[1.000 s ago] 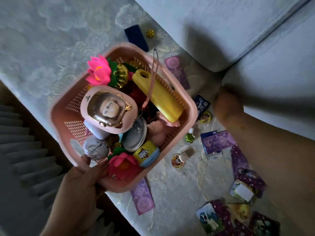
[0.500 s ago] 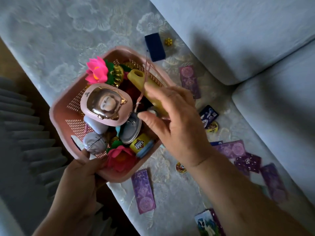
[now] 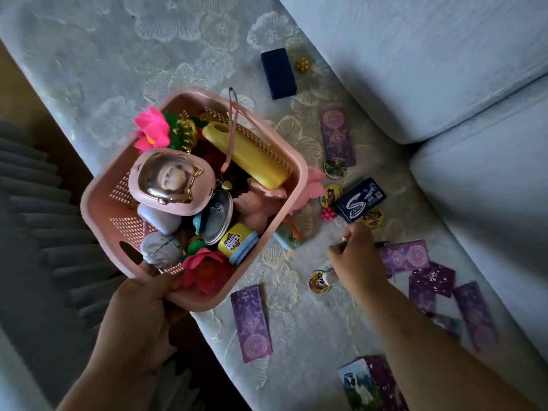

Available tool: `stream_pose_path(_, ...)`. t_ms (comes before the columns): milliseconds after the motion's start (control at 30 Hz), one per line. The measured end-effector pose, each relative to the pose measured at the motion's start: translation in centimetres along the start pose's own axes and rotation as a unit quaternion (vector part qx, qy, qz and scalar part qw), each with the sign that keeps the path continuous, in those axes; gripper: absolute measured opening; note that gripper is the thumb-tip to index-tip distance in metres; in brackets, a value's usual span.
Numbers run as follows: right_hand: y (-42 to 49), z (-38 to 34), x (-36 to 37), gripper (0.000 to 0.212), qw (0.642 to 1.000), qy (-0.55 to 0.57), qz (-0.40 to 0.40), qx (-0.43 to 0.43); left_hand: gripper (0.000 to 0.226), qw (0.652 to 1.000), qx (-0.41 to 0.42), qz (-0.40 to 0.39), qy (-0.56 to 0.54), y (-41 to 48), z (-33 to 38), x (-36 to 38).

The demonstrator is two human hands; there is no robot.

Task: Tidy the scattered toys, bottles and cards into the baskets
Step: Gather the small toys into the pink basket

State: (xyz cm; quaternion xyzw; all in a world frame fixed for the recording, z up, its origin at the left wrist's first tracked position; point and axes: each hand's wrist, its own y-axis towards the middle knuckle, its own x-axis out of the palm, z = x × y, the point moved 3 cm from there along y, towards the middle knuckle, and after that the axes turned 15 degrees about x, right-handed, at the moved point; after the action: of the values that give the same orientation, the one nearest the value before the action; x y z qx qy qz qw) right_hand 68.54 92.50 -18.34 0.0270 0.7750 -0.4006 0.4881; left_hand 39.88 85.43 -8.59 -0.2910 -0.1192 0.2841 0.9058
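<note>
A pink basket (image 3: 99, 188) full of toys, with a yellow case (image 3: 252, 157) and a pink compact (image 3: 172, 180) on top, hangs over the seat's front edge. My left hand (image 3: 142, 307) grips its near corner. My right hand (image 3: 360, 259) is down on the seat to the basket's right, thumb and fingers pinching a tiny white-capped bottle (image 3: 343, 240). Another small bottle (image 3: 328, 277) stands on a round badge (image 3: 317, 284) just beside that hand. Purple cards (image 3: 251, 323) lie scattered around, more of them (image 3: 404, 256) under and beyond my right wrist.
A navy box (image 3: 278, 73), yellow beads (image 3: 302, 65), a blue pack (image 3: 360, 200), a pink berry bead (image 3: 328, 214) and round badges (image 3: 335, 167) lie on the flowered seat cover. Back cushions (image 3: 430, 54) rise at right. A grey pleated surface (image 3: 35, 218) is below left.
My right hand left the basket, where it touched the yellow case, and dropped to the seat on the right, closing on the tiny bottle. The basket stays in my left hand.
</note>
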Motion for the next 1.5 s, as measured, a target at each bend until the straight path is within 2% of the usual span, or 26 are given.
stream_pose_path(67,0.0,-1.0,-0.3,0.02,0.998,0.055,-0.02,0.01,0.03,1.0,0.008,-0.004,-0.006,0.0,0.1,0.0)
stream_pose_path(100,0.1,-1.6,-0.4,0.016,0.999,0.046,-0.015,-0.004,0.029,1.0,0.012,-0.006,-0.008,0.0,0.2,0.0)
stream_pose_path(167,0.6,-2.9,-0.4,0.011,0.999,-0.027,0.009,-0.043,0.028,1.0,0.013,-0.008,-0.008,0.0,0.1,-0.1)
stream_pose_path(233,1.1,-4.0,-0.1,0.018,0.99,-0.113,0.027,-0.075,0.036,1.0,0.009,-0.003,-0.008,0.0,0.0,-0.4)
stream_pose_path(300,1.6,-4.4,0.5,0.025,0.977,-0.196,0.029,-0.079,0.039,1.0,0.01,0.001,-0.013,0.0,-0.1,-0.7)
stream_pose_path(367,1.8,-4.5,0.6,0.024,0.97,-0.232,0.029,-0.062,0.035,1.0,0.013,0.004,-0.021,0.1,-0.1,-1.1)
stream_pose_path(433,1.4,-4.5,0.0,0.019,0.989,-0.137,0.029,-0.056,0.032,1.0,0.016,0.012,-0.017,0.0,0.0,-1.6)
stream_pose_path(500,-0.1,-5.1,-1.3,0.022,0.995,0.073,0.03,-0.056,0.03,1.0,0.019,0.017,-0.004,0.0,-0.1,-2.0)
stream_pose_path(600,-5.0,-8.8,-4.3,0.024,0.941,0.252,0.115,-0.195,0.029,0.999,0.002,0.034,0.004,0.3,-0.5,-3.0)
stream_pose_path(633,-6.9,-10.4,-5.3,0.024,0.916,0.28,0.128,-0.258,0.029,0.999,-0.007,0.038,0.009,0.5,-0.8,-3.3)
stream_pose_path(700,-9.9,-13.4,-6.1,0.024,0.884,0.271,0.102,-0.367,0.029,0.998,-0.015,0.051,0.017,0.7,-1.1,-3.9)
stream_pose_path(800,-11.9,-16.4,-5.1,0.034,0.876,0.17,0.067,-0.446,0.027,0.998,-0.019,0.059,0.023,0.6,-1.4,-4.6)
stream_pose_path(867,-10.9,-16.3,-4.7,0.034,0.886,0.183,0.094,-0.416,0.026,0.998,-0.027,0.061,0.017,0.6,-1.6,-4.9)
stream_pose_path(933,-7.8,-14.2,-3.7,0.022,0.918,0.202,0.122,-0.318,0.027,0.998,-0.028,0.061,0.006,0.5,-1.6,-5.2)
stream_pose_path(1000,-4.7,-11.3,-1.1,0.022,0.963,0.096,0.101,-0.23,0.029,0.998,-0.027,0.064,-0.002,0.4,-1.6,-5.5)
stream_pose_path(1033,-3.8,-9.8,0.5,0.027,0.974,0.024,0.078,-0.212,0.029,0.998,-0.025,0.065,-0.003,0.3,-1.7,-5.6)
stream_pose_path(1100,-3.6,-7.5,3.4,0.039,0.977,-0.058,0.028,-0.202,0.028,0.997,-0.026,0.071,-0.001,0.3,-2.0,-6.0)
stream_pose_path(1167,-3.5,-6.0,4.9,0.047,0.981,-0.066,0.002,-0.184,0.028,0.997,-0.03,0.077,0.006,0.2,-2.3,-6.4)
stream_pose_path(1233,-3.1,-5.5,5.1,0.043,0.986,-0.03,-0.008,-0.166,0.029,0.996,-0.03,0.077,0.014,0.2,-2.6,-6.9)
stream_pose_path(1300,-3.5,-6.1,4.0,0.032,0.99,0.055,-0.008,-0.132,0.033,0.997,-0.027,0.07,0.011,0.1,-2.5,-7.2)
stream_pose_path(1367,-4.3,-7.2,2.2,0.028,0.984,0.149,0.028,-0.097,0.034,0.997,-0.027,0.07,0.009,0.1,-2.4,-7.2)
stream_pose_path(1433,-6.2,-9.0,-0.2,0.033,0.953,0.262,0.078,-0.128,0.033,0.997,-0.02,0.072,0.014,0.0,-2.3,-7.4)
stream_pose_path(1500,-8.3,-11.2,-2.2,0.039,0.915,0.331,0.093,-0.211,0.032,0.997,-0.019,0.071,0.012,0.0,-2.4,-7.3)
